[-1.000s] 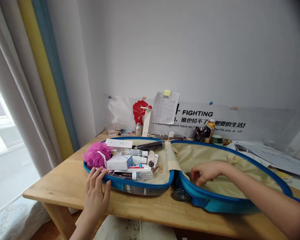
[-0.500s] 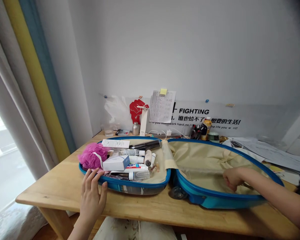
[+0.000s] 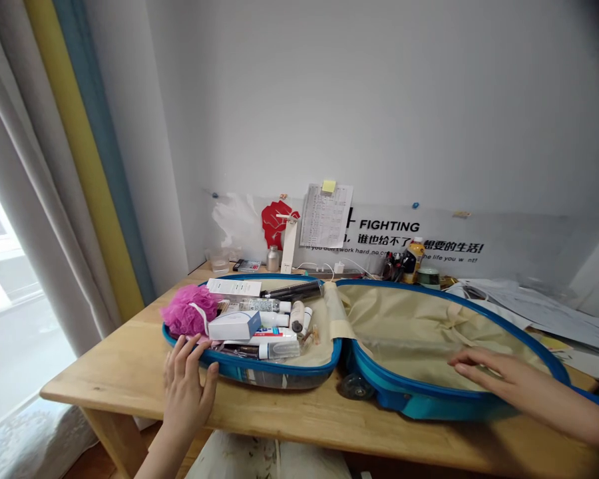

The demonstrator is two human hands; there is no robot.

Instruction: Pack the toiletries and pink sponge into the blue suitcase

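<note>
A blue suitcase (image 3: 466,404) lies unfolded on the wooden table, both shells facing up. Its left shell carries a pink bath puff (image 3: 188,310), a white-and-blue box (image 3: 233,326), a toothpaste tube (image 3: 270,334), several bottles and a black pouch-like item (image 3: 299,291). My left hand (image 3: 187,382) rests with spread fingers on the front rim of that shell, below the puff. Over the beige-lined right shell (image 3: 404,319) hovers my right hand (image 3: 489,372), fingers stretched out, nothing in it.
Papers (image 3: 519,313) are spread at the table's back right. A yellow-labelled bottle (image 3: 413,256), a silver jar (image 3: 273,258) and a clear cup (image 3: 218,259) stand along the wall. Striped curtains (image 3: 87,159) hang at the left. A wheel (image 3: 357,387) sticks out between the shells.
My right hand has risen out of the right shell and its curled fingers have straightened. My left hand stays on the rim. The view has shifted slightly.
</note>
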